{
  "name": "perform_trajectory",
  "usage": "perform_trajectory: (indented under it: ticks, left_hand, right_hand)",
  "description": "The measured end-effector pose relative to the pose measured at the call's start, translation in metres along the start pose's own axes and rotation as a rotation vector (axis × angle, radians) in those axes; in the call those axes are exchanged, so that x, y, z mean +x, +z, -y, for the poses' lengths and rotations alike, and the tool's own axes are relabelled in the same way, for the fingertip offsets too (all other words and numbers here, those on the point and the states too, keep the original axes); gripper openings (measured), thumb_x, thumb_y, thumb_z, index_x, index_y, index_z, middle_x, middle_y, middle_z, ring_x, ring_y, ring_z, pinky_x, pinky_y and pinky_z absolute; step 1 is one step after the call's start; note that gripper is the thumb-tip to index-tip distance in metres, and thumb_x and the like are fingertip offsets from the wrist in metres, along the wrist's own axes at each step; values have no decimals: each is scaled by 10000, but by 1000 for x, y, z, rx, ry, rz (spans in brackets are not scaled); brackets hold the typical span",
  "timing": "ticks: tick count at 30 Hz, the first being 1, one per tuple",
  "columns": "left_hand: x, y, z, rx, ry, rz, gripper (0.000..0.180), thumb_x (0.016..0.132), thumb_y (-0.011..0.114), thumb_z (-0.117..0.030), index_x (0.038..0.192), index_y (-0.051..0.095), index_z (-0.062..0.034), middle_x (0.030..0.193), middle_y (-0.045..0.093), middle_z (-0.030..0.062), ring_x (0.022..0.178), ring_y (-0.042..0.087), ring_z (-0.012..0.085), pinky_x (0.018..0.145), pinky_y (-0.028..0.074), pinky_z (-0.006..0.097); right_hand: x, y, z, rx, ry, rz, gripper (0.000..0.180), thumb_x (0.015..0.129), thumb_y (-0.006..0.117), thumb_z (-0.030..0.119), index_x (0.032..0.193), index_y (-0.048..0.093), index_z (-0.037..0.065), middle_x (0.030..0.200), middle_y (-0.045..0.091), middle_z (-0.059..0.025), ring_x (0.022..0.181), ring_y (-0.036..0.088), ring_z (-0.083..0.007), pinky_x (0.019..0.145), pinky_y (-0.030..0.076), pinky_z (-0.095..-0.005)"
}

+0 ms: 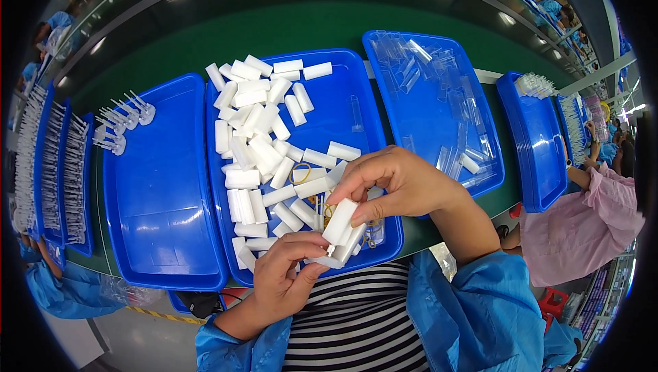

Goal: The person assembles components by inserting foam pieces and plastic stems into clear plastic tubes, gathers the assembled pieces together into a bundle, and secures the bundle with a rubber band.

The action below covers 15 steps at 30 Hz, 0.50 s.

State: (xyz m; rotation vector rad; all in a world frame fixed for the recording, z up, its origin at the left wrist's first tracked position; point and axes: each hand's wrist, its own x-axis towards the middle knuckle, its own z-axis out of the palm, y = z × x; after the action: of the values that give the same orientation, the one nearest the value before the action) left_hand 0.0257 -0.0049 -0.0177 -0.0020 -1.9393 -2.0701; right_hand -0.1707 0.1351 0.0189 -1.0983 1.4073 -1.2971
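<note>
Over the near edge of the middle blue tray (391, 236), both my hands meet at one small assembly. Thumb and fingers of my right hand (397, 183) pinch a white rectangular block (340, 222) from above. My left hand (289, 269) pinches the lower end, where a pale piece with a disc-like base (329, 261) shows under the block. How the two parts join is hidden by my fingertips. Many loose white blocks (257, 117) are heaped in the tray. Yellow rubber bands (300, 173) lie among them, some just behind my hands.
Left stands a blue tray (168, 221) with white stemmed pieces on round bases (123, 120) at its far corner. To the right, another blue tray (418, 115) holds clear plastic sleeves (466, 108). Stacked trays (541, 159) stand farther right. Behind runs a green belt (288, 22). Other people work on both sides.
</note>
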Motion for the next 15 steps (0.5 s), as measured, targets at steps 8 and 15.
perform_trajectory:
  ticks: [8, 15]
  left_hand:
    - [2, -2, -1, 168, 63, 62, 182, 785, 617, 7, 957, 560, -6, 970, 597, 170, 875, 605, 245, 766, 479, 294]
    - [5, -2, 2, 162, 113, 89, 179, 770, 609, 33, 938, 566, -10, 960, 601, 165, 865, 604, 278, 766, 477, 356]
  right_hand:
    - [2, 2, -2, 109, -102, 11, 284, 691, 737, 32, 964, 660, 32, 984, 620, -105, 842, 601, -159, 717, 481, -253]
    - [2, 3, -4, 10, -187, -43, 252, 742, 708, 84, 989, 662, 63, 858, 669, -52, 745, 613, -101, 643, 467, -221]
